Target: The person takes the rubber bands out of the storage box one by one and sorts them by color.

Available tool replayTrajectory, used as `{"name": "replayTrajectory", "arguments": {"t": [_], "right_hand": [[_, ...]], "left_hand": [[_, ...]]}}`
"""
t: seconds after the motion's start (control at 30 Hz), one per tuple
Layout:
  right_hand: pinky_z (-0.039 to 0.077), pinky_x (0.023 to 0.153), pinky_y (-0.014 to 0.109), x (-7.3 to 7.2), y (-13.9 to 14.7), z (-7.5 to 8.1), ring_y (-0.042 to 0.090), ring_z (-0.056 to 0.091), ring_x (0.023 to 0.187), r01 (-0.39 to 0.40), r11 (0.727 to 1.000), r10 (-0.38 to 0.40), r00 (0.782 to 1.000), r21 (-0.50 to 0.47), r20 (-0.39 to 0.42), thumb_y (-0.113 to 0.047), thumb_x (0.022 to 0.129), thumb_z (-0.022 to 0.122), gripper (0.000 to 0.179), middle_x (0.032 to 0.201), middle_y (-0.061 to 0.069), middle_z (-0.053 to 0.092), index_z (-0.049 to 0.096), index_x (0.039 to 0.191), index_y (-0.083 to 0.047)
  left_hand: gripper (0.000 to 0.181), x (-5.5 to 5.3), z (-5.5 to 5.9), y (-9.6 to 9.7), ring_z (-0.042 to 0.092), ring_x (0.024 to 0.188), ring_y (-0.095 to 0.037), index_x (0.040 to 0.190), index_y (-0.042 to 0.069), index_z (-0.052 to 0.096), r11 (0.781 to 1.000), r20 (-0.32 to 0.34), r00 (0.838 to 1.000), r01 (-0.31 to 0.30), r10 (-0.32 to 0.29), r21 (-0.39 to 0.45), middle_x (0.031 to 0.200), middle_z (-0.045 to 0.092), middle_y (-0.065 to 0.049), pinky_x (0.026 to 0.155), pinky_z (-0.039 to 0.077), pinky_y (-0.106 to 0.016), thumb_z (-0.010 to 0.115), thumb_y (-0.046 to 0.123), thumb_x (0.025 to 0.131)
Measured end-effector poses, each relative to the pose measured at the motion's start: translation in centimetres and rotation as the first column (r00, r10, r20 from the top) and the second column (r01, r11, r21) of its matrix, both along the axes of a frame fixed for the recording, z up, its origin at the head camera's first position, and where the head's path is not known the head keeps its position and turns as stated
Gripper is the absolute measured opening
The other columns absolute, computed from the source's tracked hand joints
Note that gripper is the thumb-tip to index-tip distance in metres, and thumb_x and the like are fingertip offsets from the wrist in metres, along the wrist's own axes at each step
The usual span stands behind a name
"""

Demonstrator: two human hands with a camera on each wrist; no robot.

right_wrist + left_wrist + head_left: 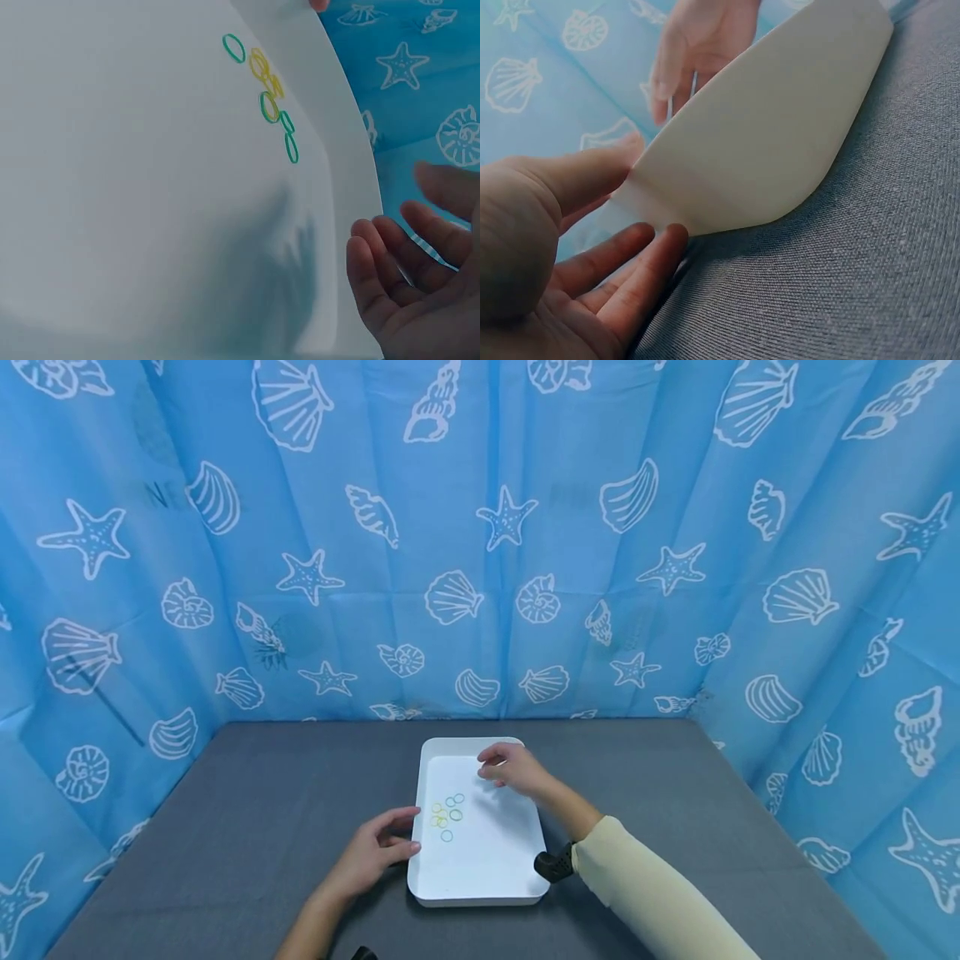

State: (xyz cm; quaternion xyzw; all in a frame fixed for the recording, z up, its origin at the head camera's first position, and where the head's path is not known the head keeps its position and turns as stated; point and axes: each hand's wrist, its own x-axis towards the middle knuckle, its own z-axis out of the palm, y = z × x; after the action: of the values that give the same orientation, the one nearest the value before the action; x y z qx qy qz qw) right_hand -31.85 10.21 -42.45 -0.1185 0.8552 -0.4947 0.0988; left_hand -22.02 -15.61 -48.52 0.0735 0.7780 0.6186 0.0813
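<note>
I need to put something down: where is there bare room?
Free: the near end of the tray, between rings and near wall; grey cloth left of the left hand. Crowded: the tray's left side, rings inside, left hand outside; the right hand hangs over its far right.

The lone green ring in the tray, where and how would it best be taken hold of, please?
Probably pinch the lone green ring by the near edge of its thin band, coming from above on the person's side: it lies flat in the white tray, and that edge faces away from the other rings.
</note>
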Motion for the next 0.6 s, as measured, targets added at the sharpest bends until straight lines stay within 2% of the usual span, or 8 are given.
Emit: {"name": "replayTrajectory", "arguments": {"t": [0.27, 0.6], "right_hand": [[0.053, 0.075, 0.039, -1.0, -1.5, -0.7, 0.021, 0.06, 0.082, -0.062, 0.995, 0.063, 0.998, 0.077, -0.021, 0.001, 0.09, 0.065, 0.022, 0.093, 0.009, 0.063, 0.066, 0.112, 0.004], [0.047, 0.063, 0.027, -1.4, -2.7, -2.6, 0.016, 0.057, 0.069, -0.088, 0.992, 0.085, 0.996, 0.093, 0.04, -0.004, 0.09, 0.067, 0.015, 0.081, 0.003, 0.063, 0.071, 0.105, -0.004]], "left_hand": [[0.058, -0.1, -0.5, -0.2, 0.065, 0.092, -0.025, 0.138, 0.004, 0.052, 0.999, -0.014, 1.0, 0.006, -0.005, 0.043, 0.126, 0.055, -0.021, 0.078, 0.053, -0.035, 0.075, 0.015, 0.086], [0.057, 0.1, -0.1, -0.3, 0.065, 0.093, -0.026, 0.138, 0.001, 0.051, 0.997, -0.021, 0.999, 0.039, -0.038, 0.062, 0.125, 0.055, -0.022, 0.077, 0.052, -0.032, 0.074, 0.012, 0.087]]}}
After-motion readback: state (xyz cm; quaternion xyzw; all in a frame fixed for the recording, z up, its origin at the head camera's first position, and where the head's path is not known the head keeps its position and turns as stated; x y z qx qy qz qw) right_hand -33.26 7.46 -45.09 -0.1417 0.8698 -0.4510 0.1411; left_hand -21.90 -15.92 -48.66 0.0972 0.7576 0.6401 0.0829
